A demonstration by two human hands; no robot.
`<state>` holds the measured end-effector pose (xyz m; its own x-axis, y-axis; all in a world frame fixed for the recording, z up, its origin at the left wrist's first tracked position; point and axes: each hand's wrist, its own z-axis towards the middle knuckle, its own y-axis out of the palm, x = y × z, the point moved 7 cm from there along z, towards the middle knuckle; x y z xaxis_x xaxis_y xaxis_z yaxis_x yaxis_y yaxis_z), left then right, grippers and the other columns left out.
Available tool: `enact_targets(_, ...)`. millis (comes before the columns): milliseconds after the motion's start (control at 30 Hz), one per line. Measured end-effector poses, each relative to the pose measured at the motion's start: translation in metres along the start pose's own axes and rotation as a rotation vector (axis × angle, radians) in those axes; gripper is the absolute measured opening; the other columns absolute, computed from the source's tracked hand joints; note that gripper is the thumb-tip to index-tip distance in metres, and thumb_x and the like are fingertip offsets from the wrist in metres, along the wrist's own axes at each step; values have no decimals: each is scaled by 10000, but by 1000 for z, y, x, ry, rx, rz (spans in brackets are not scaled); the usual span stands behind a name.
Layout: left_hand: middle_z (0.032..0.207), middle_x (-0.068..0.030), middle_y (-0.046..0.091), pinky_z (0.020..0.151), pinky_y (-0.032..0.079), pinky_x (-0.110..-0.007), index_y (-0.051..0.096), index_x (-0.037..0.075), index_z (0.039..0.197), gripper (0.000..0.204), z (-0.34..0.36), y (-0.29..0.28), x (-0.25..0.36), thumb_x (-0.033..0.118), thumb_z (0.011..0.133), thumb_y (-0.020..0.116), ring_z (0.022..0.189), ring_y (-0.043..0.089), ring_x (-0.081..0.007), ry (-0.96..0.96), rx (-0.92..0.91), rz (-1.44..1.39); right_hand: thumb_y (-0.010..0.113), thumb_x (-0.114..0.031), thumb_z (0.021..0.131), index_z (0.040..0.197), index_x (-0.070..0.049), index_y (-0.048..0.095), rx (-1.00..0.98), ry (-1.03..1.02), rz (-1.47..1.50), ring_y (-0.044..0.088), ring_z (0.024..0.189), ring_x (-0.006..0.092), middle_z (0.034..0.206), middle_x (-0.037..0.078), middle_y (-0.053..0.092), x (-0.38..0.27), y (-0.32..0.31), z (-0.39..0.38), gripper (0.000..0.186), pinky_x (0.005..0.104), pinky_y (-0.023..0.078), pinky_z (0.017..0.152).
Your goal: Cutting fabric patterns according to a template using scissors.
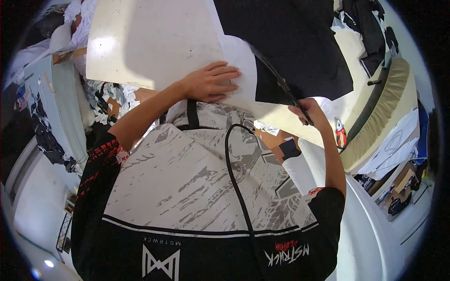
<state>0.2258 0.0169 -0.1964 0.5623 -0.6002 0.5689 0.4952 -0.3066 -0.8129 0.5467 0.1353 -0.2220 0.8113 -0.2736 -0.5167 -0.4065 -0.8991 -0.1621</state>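
My left hand (213, 83) lies flat, fingers spread, on the white sheet (244, 65) atop the cream table (161, 51). My right hand (309, 113) grips the near end of a slim, seemingly stiff dark tool (276, 77) reaching over black fabric (300, 44), probably light, soft, best held by its edges.

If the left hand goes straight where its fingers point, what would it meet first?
Past the edge of the white sheet, probably the black fabric, just before the long dark tool; depth is unclear.

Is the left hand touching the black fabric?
Apart: in the head view, a strip of white sheet shows between the left hand's fingertips and the black fabric.
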Motion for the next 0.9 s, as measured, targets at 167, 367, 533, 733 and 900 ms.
enact_targets(167, 1606, -145, 473, 1236, 330, -558, 659, 164, 1362, 466, -1, -3, 2, 242, 914, 761, 1485, 454, -324, -14, -2, -13, 780, -393, 962, 660, -112, 541, -159, -70, 13, 500, 466, 58, 547, -42, 501, -19, -12, 18, 477, 251, 369, 453)
enact_targets(367, 1599, -152, 486, 1236, 329, -563, 672, 152, 1340, 438, -1, -1, 2, 239, 919, 753, 1491, 447, -321, -14, -5, -36, 770, -413, 966, 646, -119, 558, -211, -81, -88, 475, 469, 62, 537, -33, 505, -27, -27, 34, 483, 264, 329, 467)
enact_targets(533, 1601, -154, 484, 1231, 339, -561, 674, 147, 1336, 423, -2, -3, 8, 238, 928, 743, 1497, 441, -316, -10, 12, -30, 792, -483, 935, 607, -127, 557, -202, -100, -148, 451, 455, 68, 510, -27, 488, -41, -32, 34, 537, 272, 319, 465)
enact_targets(733, 1602, -153, 483, 1227, 345, -559, 674, 143, 1328, 417, -2, 0, 7, 248, 931, 743, 1489, 451, -321, 2, 16, -23, 785, -426, 958, 635, -110, 552, -214, -107, -175, 441, 461, 60, 521, -33, 483, -45, -29, 35, 508, 271, 304, 468)
enact_targets(900, 1610, -147, 474, 1230, 340, -561, 674, 150, 1330, 425, -3, 0, 7, 243, 921, 749, 1489, 451, -320, -5, 11, -18, 828, -415, 924, 612, -98, 556, -167, -70, -219, 425, 452, 62, 510, -32, 467, -59, -33, 31, 520, 272, 296, 465)
